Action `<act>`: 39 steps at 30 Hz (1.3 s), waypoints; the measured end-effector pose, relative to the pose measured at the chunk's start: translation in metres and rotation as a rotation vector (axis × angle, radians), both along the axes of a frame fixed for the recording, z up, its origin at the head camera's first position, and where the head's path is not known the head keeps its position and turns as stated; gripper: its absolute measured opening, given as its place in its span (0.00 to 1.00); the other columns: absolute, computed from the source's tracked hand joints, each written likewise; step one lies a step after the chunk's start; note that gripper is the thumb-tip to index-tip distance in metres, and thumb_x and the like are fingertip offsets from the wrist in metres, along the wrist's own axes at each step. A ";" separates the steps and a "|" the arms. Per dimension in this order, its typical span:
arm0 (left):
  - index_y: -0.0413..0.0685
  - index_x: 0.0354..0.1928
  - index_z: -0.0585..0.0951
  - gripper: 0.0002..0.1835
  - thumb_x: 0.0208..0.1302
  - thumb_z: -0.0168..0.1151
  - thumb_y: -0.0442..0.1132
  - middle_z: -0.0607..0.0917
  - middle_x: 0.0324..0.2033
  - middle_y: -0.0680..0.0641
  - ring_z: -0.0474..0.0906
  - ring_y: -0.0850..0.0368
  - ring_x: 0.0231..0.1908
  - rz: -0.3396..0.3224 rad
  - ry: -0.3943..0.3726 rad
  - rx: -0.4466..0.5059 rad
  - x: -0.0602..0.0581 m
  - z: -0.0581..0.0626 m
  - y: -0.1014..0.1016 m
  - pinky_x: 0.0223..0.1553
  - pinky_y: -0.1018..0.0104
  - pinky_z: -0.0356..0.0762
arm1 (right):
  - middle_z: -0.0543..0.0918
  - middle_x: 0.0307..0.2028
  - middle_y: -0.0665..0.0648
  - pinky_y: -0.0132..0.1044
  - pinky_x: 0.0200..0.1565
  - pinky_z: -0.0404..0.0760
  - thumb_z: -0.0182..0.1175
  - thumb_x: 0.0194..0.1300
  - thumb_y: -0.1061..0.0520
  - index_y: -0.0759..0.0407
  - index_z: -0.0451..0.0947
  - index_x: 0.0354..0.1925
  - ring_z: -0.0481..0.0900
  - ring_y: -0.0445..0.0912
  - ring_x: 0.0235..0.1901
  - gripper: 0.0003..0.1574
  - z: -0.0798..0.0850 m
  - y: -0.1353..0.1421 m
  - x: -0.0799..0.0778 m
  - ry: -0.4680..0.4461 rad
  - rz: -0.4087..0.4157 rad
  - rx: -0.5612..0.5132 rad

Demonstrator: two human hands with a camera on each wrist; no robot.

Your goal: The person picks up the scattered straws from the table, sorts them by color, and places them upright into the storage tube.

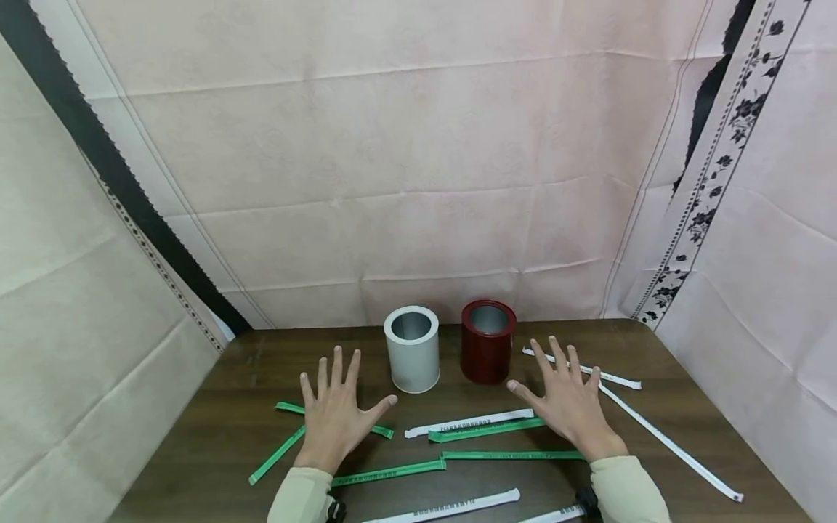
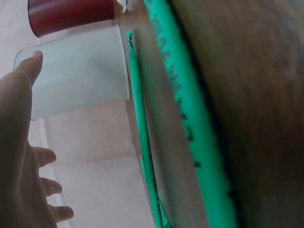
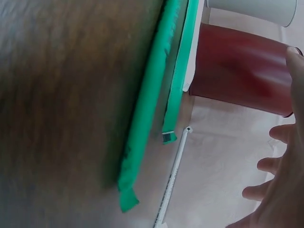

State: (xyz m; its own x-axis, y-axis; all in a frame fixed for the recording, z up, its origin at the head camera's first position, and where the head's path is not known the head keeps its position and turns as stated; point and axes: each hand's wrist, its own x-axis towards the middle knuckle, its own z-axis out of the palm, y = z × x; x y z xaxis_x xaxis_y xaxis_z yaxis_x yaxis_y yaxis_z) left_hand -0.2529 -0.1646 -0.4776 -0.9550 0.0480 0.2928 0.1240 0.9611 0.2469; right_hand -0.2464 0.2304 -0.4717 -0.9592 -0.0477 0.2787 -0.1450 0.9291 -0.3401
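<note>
Above the brown wooden table [image 1: 216, 428], my left hand [image 1: 340, 421] and right hand [image 1: 567, 399] spread their fingers, holding nothing, with slim green packets [image 1: 389, 473] and slim white packets [image 1: 670, 440] lying scattered about them and, farther back, the white cup [image 1: 414, 359] standing upright beside the dark red cup [image 1: 487, 356].

The left grip [image 2: 16, 137] hangs near 1 white cylinder [image 2: 78, 76], 1 dark-red cylinder [image 2: 71, 14] and green strips [image 2: 190, 118].

The red container [image 1: 486, 359] is looking smooth and glossy. The cloth [image 1: 405, 145] is looking matt, the table [image 1: 229, 418] wood-grained.
</note>
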 end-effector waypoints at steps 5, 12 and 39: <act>0.51 0.84 0.56 0.63 0.57 0.58 0.83 0.48 0.83 0.35 0.44 0.28 0.81 0.001 -0.002 0.011 0.003 0.001 -0.004 0.74 0.23 0.32 | 0.52 0.82 0.69 0.84 0.67 0.48 0.59 0.70 0.24 0.53 0.53 0.84 0.49 0.73 0.79 0.60 0.010 -0.005 -0.008 0.001 0.061 -0.118; 0.51 0.85 0.53 0.65 0.57 0.54 0.86 0.44 0.84 0.37 0.40 0.29 0.81 0.011 -0.059 -0.008 0.009 0.001 -0.012 0.75 0.24 0.31 | 0.52 0.82 0.64 0.76 0.68 0.63 0.63 0.71 0.29 0.53 0.56 0.83 0.52 0.68 0.79 0.56 0.038 -0.020 -0.033 -0.069 0.211 -0.358; 0.54 0.68 0.80 0.40 0.70 0.54 0.75 0.83 0.64 0.45 0.81 0.42 0.62 -0.182 -0.079 0.097 0.025 0.014 -0.008 0.60 0.38 0.78 | 0.61 0.78 0.59 0.66 0.68 0.70 0.70 0.65 0.30 0.53 0.63 0.80 0.64 0.62 0.74 0.57 0.027 -0.032 -0.089 -0.009 0.247 -0.493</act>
State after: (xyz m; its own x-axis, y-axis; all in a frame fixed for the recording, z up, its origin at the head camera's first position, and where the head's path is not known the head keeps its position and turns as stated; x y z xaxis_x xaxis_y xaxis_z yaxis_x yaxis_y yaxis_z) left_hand -0.2282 -0.1726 -0.4631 -0.9531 0.1973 0.2294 0.2703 0.8957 0.3530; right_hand -0.3349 0.1988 -0.4448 -0.9383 -0.1381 0.3169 -0.3340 0.5983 -0.7283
